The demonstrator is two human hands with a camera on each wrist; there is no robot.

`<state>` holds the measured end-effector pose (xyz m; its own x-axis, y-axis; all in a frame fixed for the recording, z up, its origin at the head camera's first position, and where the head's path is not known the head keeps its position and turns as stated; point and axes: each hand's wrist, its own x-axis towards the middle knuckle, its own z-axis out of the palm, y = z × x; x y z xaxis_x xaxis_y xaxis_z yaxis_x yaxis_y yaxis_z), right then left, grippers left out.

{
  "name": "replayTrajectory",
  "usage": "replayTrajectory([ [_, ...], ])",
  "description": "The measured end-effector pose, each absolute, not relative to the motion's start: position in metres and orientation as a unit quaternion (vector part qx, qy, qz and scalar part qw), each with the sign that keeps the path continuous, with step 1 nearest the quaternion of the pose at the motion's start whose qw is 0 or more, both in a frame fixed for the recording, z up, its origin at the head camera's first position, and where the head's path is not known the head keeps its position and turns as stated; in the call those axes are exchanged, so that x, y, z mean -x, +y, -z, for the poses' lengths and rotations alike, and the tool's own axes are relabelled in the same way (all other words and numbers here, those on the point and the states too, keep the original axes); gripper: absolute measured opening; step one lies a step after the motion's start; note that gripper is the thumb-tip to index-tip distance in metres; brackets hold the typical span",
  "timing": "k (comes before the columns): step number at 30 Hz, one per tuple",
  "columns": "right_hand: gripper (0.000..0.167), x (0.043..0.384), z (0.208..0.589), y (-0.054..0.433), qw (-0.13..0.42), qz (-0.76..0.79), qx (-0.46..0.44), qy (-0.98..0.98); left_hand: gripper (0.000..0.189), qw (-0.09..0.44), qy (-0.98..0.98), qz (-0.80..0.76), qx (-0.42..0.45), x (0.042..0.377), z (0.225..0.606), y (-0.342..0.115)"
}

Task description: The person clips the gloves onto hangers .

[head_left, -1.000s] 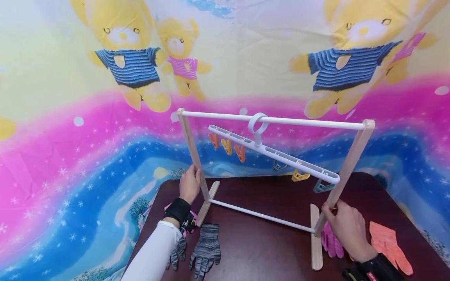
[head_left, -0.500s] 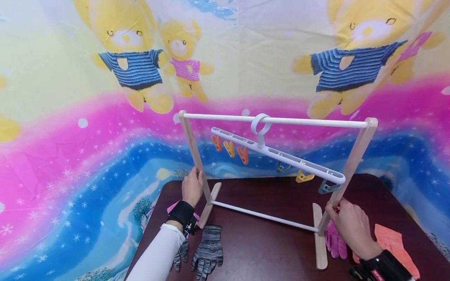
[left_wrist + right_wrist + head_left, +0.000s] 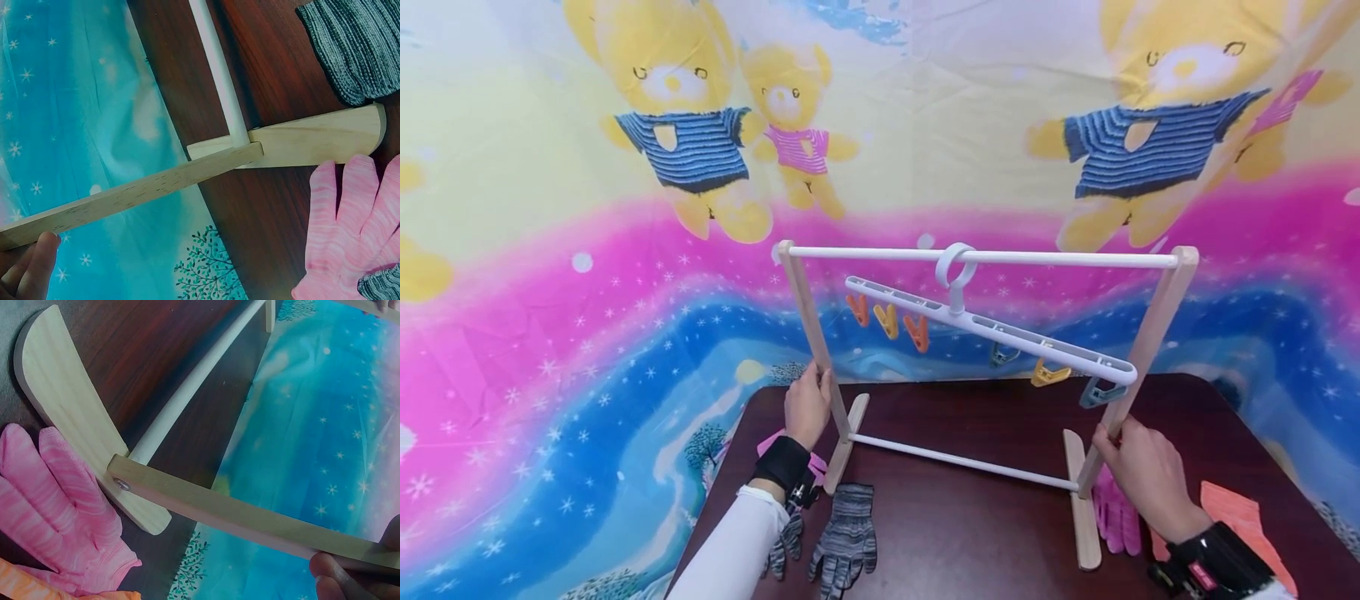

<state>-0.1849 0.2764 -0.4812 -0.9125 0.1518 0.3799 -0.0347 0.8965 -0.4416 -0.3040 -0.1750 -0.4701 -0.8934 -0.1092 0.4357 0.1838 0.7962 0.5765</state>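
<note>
A wooden drying rack [image 3: 985, 257] with white crossbars stands on the dark table. My left hand [image 3: 808, 407] grips its left upright, and my right hand [image 3: 1144, 475] grips the right upright low down. From the top bar hangs a white clip hanger [image 3: 1000, 329] by its ring hook, slanting toward me on the right. Several orange, yellow and grey-blue clips dangle from the hanger, with nothing in them. In the left wrist view, fingertips [image 3: 42, 259] press on the left upright [image 3: 125, 190]; in the right wrist view, fingers [image 3: 328, 572] wrap the right upright [image 3: 237, 512].
Grey striped gloves [image 3: 846, 533] lie at the front left, partly over a pink glove [image 3: 350, 225]. Another pink glove [image 3: 1116, 517] and an orange glove [image 3: 1243, 525] lie by the right foot [image 3: 1084, 525]. A printed bear cloth [image 3: 925, 125] hangs behind the table [image 3: 940, 533].
The rack's right side has shifted slightly up and back in the head view, with both hands still on the uprights. The hanger swings a little on the bar.
</note>
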Motion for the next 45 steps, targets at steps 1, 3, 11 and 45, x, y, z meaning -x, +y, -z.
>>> replayTrajectory([
  [1,0.033,0.186,0.481,0.277,0.204,-0.227,0.028,-0.952,0.022,0.231,-0.919,0.318,0.022,0.303,0.471,-0.176],
  [3,0.032,0.187,0.481,0.277,0.201,-0.23,0.021,-0.952,0.022,0.234,-0.919,0.317,0.025,0.301,0.471,-0.177],
  [11,0.029,0.194,0.481,0.282,0.197,-0.243,0.003,-0.95,0.021,0.228,-0.916,0.33,0.023,0.293,0.47,-0.179],
  [45,0.024,0.229,0.478,0.293,0.181,-0.271,-0.016,-0.945,0.022,0.247,-0.918,0.31,0.01,0.271,0.472,-0.183],
])
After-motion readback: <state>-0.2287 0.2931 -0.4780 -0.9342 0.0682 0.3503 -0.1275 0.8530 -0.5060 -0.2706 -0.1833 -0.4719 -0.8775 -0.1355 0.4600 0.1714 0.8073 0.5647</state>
